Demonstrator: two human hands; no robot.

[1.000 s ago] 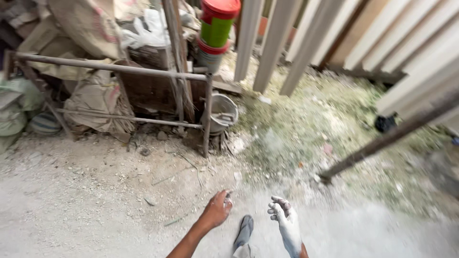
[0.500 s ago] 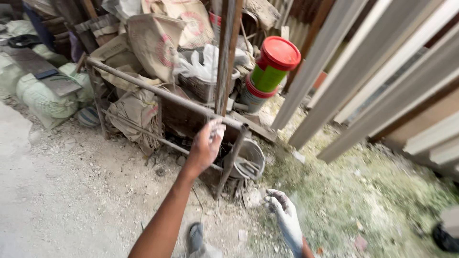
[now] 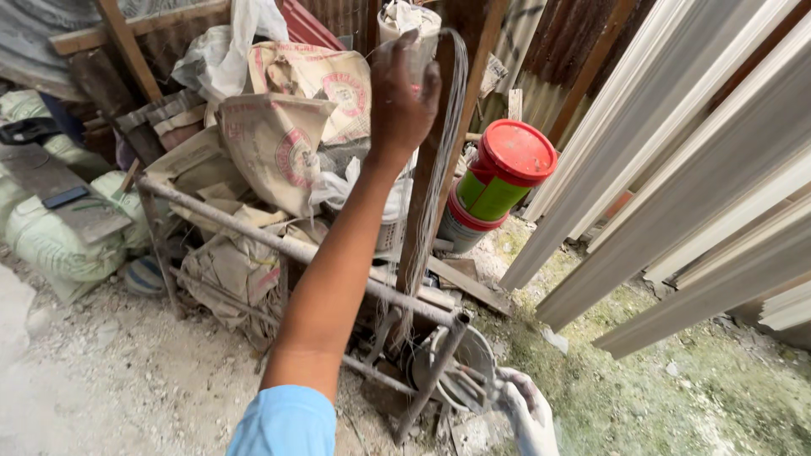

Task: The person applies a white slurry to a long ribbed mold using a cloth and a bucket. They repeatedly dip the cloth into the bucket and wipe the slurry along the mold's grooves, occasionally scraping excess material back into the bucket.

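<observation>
Cement sacks (image 3: 283, 139): lying heaped over a metal frame (image 3: 296, 249).
Left hand (image 3: 402, 93): reaching up, fingers closing around a bundle of thin wire (image 3: 439, 181) hanging against a wooden post (image 3: 448, 127).
Red-lidded bucket (image 3: 505, 169): sitting just beside the post.
Right hand (image 3: 525, 414): hanging low in a whitish glove, fingers loosely curled, holding nothing.

The wooden post (image 3: 439, 160) stands at the middle, with a bundle of wire (image 3: 439, 169) hanging down along it. The left hand (image 3: 401, 93) is raised against the wire near the post's top. Left of the post, sacks (image 3: 279, 135) pile behind a metal frame (image 3: 287, 245). Right of the post stand stacked buckets (image 3: 498, 181), then leaning panels (image 3: 676, 186). The right hand (image 3: 528, 414) is low, before the post's foot.
</observation>
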